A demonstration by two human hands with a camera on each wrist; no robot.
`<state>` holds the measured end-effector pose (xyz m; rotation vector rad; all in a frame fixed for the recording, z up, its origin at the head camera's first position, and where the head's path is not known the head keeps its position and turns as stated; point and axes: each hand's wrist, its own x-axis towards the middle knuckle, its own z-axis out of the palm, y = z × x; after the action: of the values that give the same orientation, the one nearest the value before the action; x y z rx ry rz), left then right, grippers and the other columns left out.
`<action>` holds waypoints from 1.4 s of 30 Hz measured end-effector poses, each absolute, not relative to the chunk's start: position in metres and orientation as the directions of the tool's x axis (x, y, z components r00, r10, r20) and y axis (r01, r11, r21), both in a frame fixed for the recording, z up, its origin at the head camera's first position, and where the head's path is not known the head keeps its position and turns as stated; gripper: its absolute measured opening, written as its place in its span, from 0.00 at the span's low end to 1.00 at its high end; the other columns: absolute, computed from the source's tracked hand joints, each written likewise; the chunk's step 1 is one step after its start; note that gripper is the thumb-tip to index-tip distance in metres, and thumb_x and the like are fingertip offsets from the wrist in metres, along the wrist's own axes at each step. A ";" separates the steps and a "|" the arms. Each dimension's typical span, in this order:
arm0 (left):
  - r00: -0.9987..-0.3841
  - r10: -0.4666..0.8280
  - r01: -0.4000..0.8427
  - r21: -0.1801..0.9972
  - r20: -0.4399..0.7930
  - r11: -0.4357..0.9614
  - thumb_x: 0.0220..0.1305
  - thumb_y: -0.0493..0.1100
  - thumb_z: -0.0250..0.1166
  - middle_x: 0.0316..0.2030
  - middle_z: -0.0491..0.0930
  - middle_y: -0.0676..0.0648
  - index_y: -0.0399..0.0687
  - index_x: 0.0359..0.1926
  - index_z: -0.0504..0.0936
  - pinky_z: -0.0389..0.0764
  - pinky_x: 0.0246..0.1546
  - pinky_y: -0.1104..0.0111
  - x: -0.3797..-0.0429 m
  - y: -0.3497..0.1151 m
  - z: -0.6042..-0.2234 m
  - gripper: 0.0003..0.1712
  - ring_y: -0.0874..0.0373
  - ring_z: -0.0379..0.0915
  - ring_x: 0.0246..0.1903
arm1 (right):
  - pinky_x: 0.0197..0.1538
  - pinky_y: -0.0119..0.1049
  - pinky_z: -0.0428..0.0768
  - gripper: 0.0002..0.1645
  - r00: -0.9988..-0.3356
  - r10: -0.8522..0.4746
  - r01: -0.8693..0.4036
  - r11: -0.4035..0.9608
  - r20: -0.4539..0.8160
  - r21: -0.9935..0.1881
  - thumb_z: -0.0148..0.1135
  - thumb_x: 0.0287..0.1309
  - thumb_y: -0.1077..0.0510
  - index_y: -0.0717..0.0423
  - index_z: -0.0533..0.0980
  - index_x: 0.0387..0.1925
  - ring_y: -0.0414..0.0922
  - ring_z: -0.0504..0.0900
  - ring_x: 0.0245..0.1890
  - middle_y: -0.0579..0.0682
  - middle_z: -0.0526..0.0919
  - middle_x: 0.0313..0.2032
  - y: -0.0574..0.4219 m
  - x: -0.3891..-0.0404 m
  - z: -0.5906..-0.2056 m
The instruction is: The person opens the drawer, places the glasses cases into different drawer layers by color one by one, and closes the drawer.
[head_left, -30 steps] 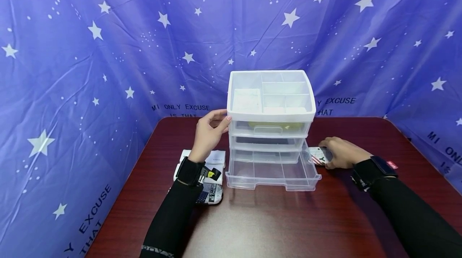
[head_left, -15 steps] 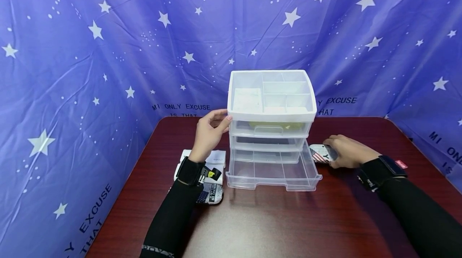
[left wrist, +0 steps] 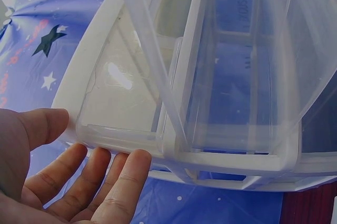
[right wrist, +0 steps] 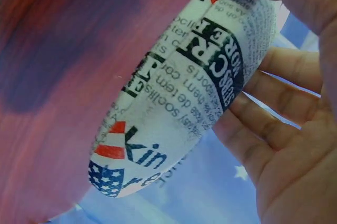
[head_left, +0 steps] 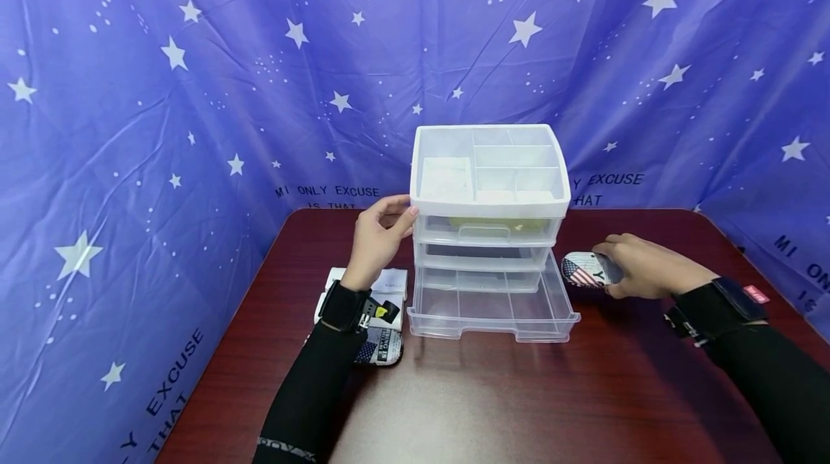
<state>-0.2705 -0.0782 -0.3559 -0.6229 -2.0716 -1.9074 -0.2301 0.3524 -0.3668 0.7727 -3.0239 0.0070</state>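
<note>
A clear plastic drawer unit (head_left: 489,208) with a white top tray stands on the table, its bottom drawer (head_left: 486,316) pulled out. My left hand (head_left: 379,241) rests its thumb and fingertips against the unit's upper left side. Close up in the left wrist view, the left fingers (left wrist: 124,187) are loosely bent at the white frame. My right hand (head_left: 648,267) grips a rounded glasses case (head_left: 586,269) with newspaper and flag print, right of the unit. In the right wrist view the case (right wrist: 163,92) lies between thumb and fingers, its long printed edge facing the camera.
Left of the unit lie white folded items (head_left: 392,282), and in front of them a second newspaper-print case (head_left: 381,347), partly behind the left forearm. A yellowish thing (head_left: 499,225) shows in the top drawer. A blue star-patterned curtain (head_left: 363,53) surrounds the table (head_left: 467,406).
My right hand has moved right and slightly away from me with the glasses case, leaving a wider gap to the open drawer. The left hand stays at the unit's side.
</note>
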 end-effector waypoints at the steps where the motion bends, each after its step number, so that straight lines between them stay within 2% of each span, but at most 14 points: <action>1: -0.875 0.135 0.475 0.878 0.465 0.053 0.67 0.37 0.63 0.45 0.79 0.34 0.32 0.57 0.76 0.83 0.45 0.58 -0.267 -0.078 -0.353 0.20 0.45 0.78 0.43 | 0.35 0.38 0.72 0.37 -0.876 -0.483 -0.483 0.876 0.025 0.008 0.76 0.36 0.52 0.67 0.77 0.50 0.47 0.73 0.37 0.51 0.77 0.39 0.352 -0.229 -0.365; 3: -0.876 0.134 0.474 0.878 0.463 0.063 0.67 0.36 0.63 0.45 0.79 0.34 0.31 0.57 0.76 0.82 0.45 0.57 -0.261 -0.077 -0.347 0.20 0.46 0.78 0.43 | 0.34 0.38 0.73 0.37 -0.870 -0.492 -0.492 0.871 0.030 0.017 0.76 0.36 0.52 0.67 0.77 0.50 0.46 0.73 0.37 0.51 0.77 0.39 0.351 -0.226 -0.360; 7: -0.876 0.130 0.473 0.880 0.464 0.051 0.67 0.41 0.65 0.44 0.81 0.38 0.36 0.56 0.78 0.83 0.43 0.63 -0.268 -0.078 -0.355 0.20 0.50 0.79 0.42 | 0.32 0.36 0.72 0.38 -0.857 -0.513 -0.512 0.858 0.042 0.030 0.76 0.35 0.52 0.67 0.77 0.50 0.44 0.72 0.34 0.50 0.76 0.37 0.348 -0.220 -0.349; 10: -0.877 0.129 0.472 0.880 0.463 0.047 0.66 0.42 0.65 0.44 0.81 0.38 0.37 0.56 0.78 0.83 0.42 0.65 -0.270 -0.079 -0.357 0.20 0.49 0.79 0.42 | 0.31 0.36 0.72 0.37 -0.850 -0.524 -0.522 0.852 0.063 0.036 0.76 0.35 0.52 0.66 0.77 0.50 0.44 0.72 0.34 0.49 0.76 0.36 0.347 -0.216 -0.342; 15: -0.881 0.140 0.463 0.884 0.452 0.060 0.67 0.36 0.63 0.45 0.79 0.33 0.30 0.57 0.75 0.83 0.44 0.63 -0.254 -0.077 -0.342 0.20 0.44 0.78 0.44 | 0.33 0.38 0.73 0.37 -0.825 -0.550 -0.549 0.834 0.129 0.046 0.76 0.34 0.53 0.65 0.77 0.50 0.45 0.72 0.36 0.50 0.77 0.37 0.345 -0.207 -0.332; 21: -0.883 0.131 0.461 0.886 0.450 0.061 0.67 0.38 0.64 0.45 0.80 0.35 0.34 0.57 0.76 0.83 0.44 0.63 -0.264 -0.079 -0.353 0.20 0.45 0.79 0.44 | 0.34 0.39 0.74 0.35 -0.794 -0.574 -0.573 0.817 0.198 0.067 0.76 0.34 0.53 0.62 0.78 0.49 0.45 0.73 0.39 0.51 0.78 0.41 0.339 -0.197 -0.321; 27: -0.881 0.123 0.464 0.885 0.457 0.040 0.65 0.44 0.66 0.44 0.81 0.40 0.41 0.56 0.79 0.83 0.42 0.66 -0.277 -0.080 -0.365 0.21 0.50 0.79 0.42 | 0.37 0.41 0.75 0.37 -0.784 -0.590 -0.587 0.806 0.192 0.079 0.76 0.38 0.51 0.64 0.77 0.51 0.48 0.73 0.42 0.55 0.78 0.45 0.324 -0.190 -0.308; 30: -0.877 0.123 0.471 0.881 0.464 0.034 0.65 0.46 0.67 0.43 0.82 0.42 0.42 0.56 0.79 0.84 0.42 0.67 -0.277 -0.081 -0.366 0.21 0.52 0.80 0.42 | 0.36 0.39 0.75 0.37 -0.776 -0.604 -0.598 0.796 0.183 0.092 0.75 0.40 0.50 0.65 0.77 0.53 0.47 0.73 0.40 0.53 0.77 0.44 0.313 -0.189 -0.301; 34: -0.875 0.126 0.476 0.879 0.468 0.039 0.65 0.46 0.66 0.44 0.81 0.42 0.42 0.56 0.79 0.83 0.42 0.66 -0.276 -0.081 -0.366 0.21 0.52 0.79 0.42 | 0.34 0.38 0.74 0.36 -0.742 -0.640 -0.633 0.767 0.201 0.107 0.75 0.41 0.52 0.64 0.76 0.53 0.44 0.71 0.37 0.49 0.76 0.40 0.297 -0.189 -0.293; 42: -0.881 0.133 0.463 0.885 0.455 0.045 0.66 0.43 0.65 0.45 0.81 0.39 0.39 0.57 0.78 0.83 0.43 0.65 -0.275 -0.080 -0.363 0.21 0.48 0.79 0.43 | 0.41 0.43 0.77 0.38 -0.687 -0.687 -0.691 0.719 0.239 0.080 0.75 0.43 0.53 0.65 0.75 0.56 0.49 0.73 0.44 0.55 0.78 0.47 0.271 -0.192 -0.289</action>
<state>-0.2753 -0.0804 -0.3626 -0.6103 -2.0736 -1.9184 -0.1917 0.2710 -0.2886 1.0913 -2.6729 0.0237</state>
